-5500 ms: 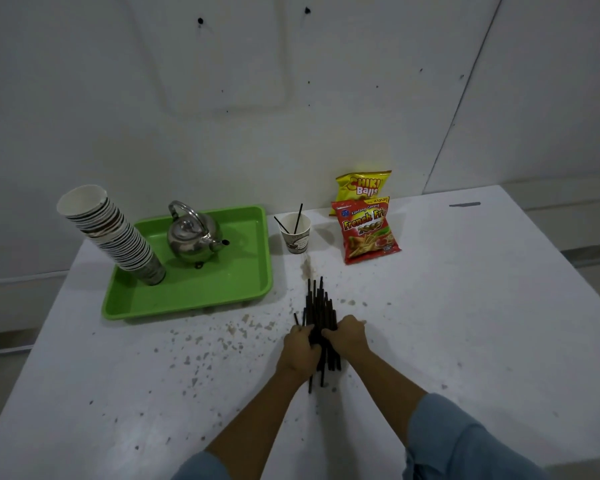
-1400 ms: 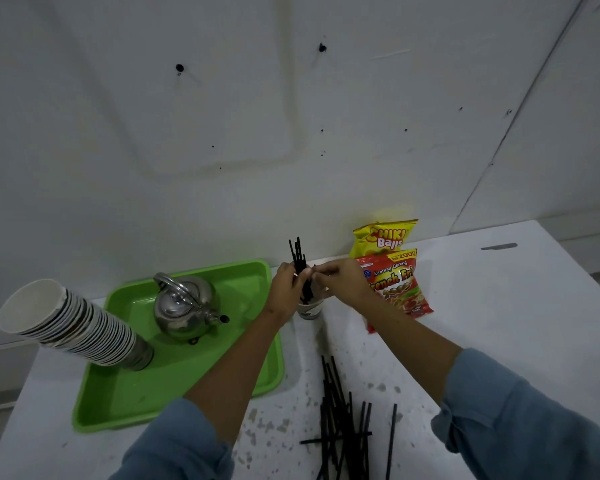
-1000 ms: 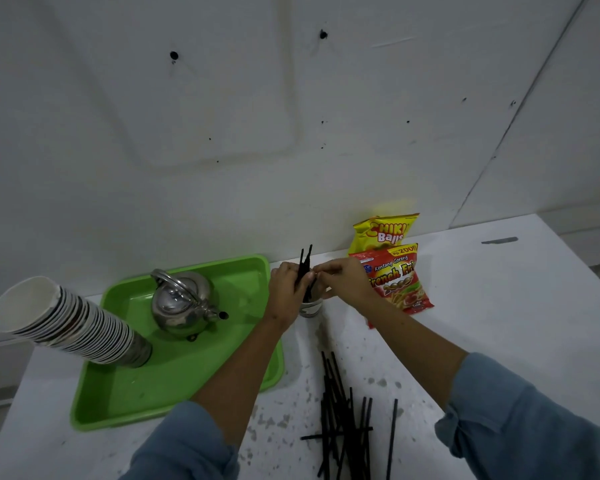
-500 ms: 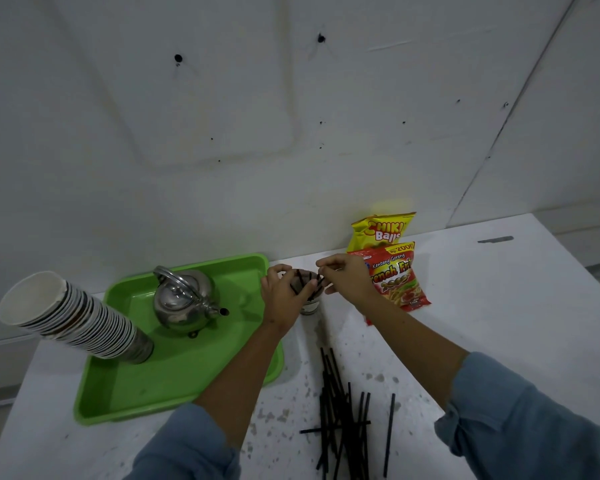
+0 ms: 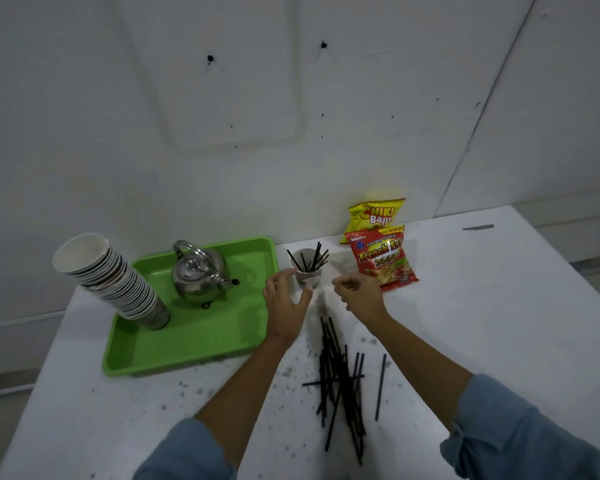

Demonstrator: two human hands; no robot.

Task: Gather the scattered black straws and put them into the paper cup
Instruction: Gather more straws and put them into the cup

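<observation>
A small paper cup point(image 5: 307, 274) stands upright on the white table with several black straws point(image 5: 313, 258) sticking out of its top. My left hand point(image 5: 286, 301) is just left of the cup, fingers spread, holding nothing. My right hand point(image 5: 359, 293) is to the cup's right, fingers loosely curled and empty. A loose pile of several black straws point(image 5: 340, 379) lies on the table between my forearms, and one single straw point(image 5: 380, 386) lies apart on its right.
A green tray point(image 5: 191, 341) at the left holds a metal kettle point(image 5: 199, 277) and a leaning stack of paper cups point(image 5: 110, 278). Two snack bags point(image 5: 381, 258) lie right of the cup near the wall. Dark specks dot the table point(image 5: 482, 306).
Both hands have let go of the straws in the cup and drawn back toward me. The straws now stand fanned out in the cup.
</observation>
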